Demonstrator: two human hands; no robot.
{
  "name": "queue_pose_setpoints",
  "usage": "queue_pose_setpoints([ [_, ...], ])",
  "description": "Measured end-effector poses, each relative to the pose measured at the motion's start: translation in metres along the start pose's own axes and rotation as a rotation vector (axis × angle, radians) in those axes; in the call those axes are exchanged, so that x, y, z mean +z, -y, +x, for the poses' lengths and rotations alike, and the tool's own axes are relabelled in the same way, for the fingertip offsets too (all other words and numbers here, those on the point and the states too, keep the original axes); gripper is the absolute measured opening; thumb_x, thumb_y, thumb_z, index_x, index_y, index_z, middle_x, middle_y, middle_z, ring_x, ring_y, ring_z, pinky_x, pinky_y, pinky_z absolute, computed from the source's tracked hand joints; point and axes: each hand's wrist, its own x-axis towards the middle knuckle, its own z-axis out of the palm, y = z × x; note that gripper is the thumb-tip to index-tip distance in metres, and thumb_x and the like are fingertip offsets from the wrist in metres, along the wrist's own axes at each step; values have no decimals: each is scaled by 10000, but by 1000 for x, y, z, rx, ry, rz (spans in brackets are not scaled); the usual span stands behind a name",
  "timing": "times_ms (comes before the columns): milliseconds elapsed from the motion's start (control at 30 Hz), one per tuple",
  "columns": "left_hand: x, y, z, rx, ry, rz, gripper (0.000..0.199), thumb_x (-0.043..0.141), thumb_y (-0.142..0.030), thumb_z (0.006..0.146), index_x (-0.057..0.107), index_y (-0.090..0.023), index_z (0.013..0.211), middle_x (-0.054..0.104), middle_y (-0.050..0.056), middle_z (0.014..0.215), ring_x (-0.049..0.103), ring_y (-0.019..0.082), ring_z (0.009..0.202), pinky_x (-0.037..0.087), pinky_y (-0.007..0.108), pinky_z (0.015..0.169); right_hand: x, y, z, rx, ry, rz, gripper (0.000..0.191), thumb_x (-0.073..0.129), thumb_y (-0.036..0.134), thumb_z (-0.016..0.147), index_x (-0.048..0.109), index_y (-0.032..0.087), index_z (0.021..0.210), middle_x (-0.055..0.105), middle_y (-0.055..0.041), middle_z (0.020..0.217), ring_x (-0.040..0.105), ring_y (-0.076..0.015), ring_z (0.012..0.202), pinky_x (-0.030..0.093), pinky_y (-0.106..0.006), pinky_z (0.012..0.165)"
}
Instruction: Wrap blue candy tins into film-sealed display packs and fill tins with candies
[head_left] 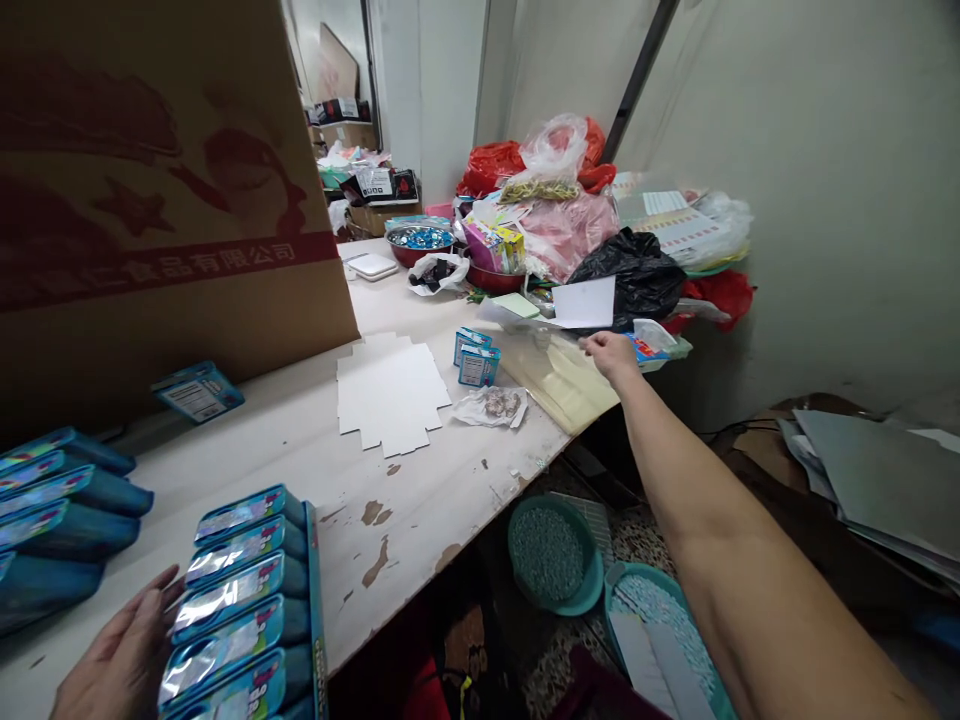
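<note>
My left hand (120,650) is at the lower left, fingers stretched out beside a row of blue boxes (229,570). These have shiny clear fronts and stand in a blue tray-like display box; whether my fingertips touch them, I cannot tell. My right arm reaches far out to the table's right edge. There my right hand (613,357) pinches the edge of a clear plastic bag (536,345), one of a flat pile with yellowish sheets (574,385) under it. Left of the pile lie a white notched cardboard sheet (391,392) and two small blue boxes (478,365).
A tall brown carton (165,200) blocks the left side. More blue boxes (67,500) stand before it. A crumpled wrapper (491,405) lies mid-table. Bags and red bowls (420,245) crowd the back. Green basins of beads (555,555) stand below the table edge.
</note>
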Motion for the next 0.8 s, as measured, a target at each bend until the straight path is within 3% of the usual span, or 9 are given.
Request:
queue_pose_setpoints([
  [67, -7, -12, -8, 7, -17, -180, 288, 367, -534, 802, 495, -491, 1056, 611, -213, 1056, 606, 173, 951, 508, 388, 852, -20, 35, -21, -140, -37, 38, 318, 488, 418, 769, 620, 168, 623, 605, -36, 620, 509, -139, 607, 326, -239, 555],
  [133, -15, -34, -25, 84, -35, -235, 261, 402, -511, 797, 530, -470, 1021, 642, -187, 987, 621, 177, 890, 503, 391, 860, -33, 79, -67, -375, -149, 120, 298, 485, 410, 789, 600, 174, 647, 597, -29, 631, 507, -140, 621, 331, -239, 575],
  [200, -19, -64, -49, 253, 7, -124, 268, 458, -500, 769, 584, -404, 986, 668, -104, 911, 630, 203, 820, 527, 397, 801, -36, 131, -130, -627, -252, 207, 280, 466, 394, 826, 587, 166, 717, 601, -36, 679, 510, -136, 643, 337, -241, 605],
  [300, -18, -110, -78, 689, 199, -25, 505, 573, -469, 699, 507, -285, 1164, 552, 41, 1148, 603, 216, 866, 540, 343, 720, -28, 205, -225, -1056, -174, 243, 292, 422, 340, 875, 563, 170, 683, 571, -9, 585, 486, -115, 579, 316, -245, 610],
  [400, -12, -130, -82, 922, 35, 118, 606, 611, -406, 697, 424, -200, 1236, 437, 118, 1241, 492, 255, 1069, 479, 381, 844, -17, 257, -284, -1328, -102, 237, 295, 416, 343, 883, 548, 178, 676, 567, 8, 572, 490, -111, 578, 291, -249, 600],
  [500, -14, -120, -71, 991, -44, 249, 303, 511, -284, 790, 547, -172, 1069, 548, 100, 1080, 518, 228, 1007, 445, 389, 874, -10, 285, -308, -1357, -42, 179, 299, 421, 376, 876, 551, 178, 694, 577, 3, 590, 512, -119, 599, 292, -255, 602],
  [567, -19, -104, -65, 976, -90, 246, 224, 453, -226, 823, 585, -167, 994, 598, 79, 978, 555, 197, 919, 458, 356, 842, -9, 290, -318, -1302, 7, 86, 285, 455, 417, 849, 558, 181, 728, 594, -7, 631, 532, -135, 632, 303, -265, 616],
  [700, -30, -81, -60, 907, -216, 10, 216, 453, -197, 833, 617, -162, 968, 619, 66, 939, 576, 167, 890, 468, 306, 826, -4, 283, -335, -989, 89, -137, 216, 516, 403, 809, 568, 193, 801, 619, -40, 802, 564, -170, 716, 329, -272, 611],
  [800, -37, -77, -55, 881, -292, -185, 236, 494, -189, 815, 613, -178, 1018, 607, 56, 992, 561, 164, 954, 450, 314, 883, 9, 277, -332, -772, 186, -267, 194, 441, 325, 846, 587, 197, 843, 624, -46, 763, 578, -168, 642, 333, -257, 545],
])
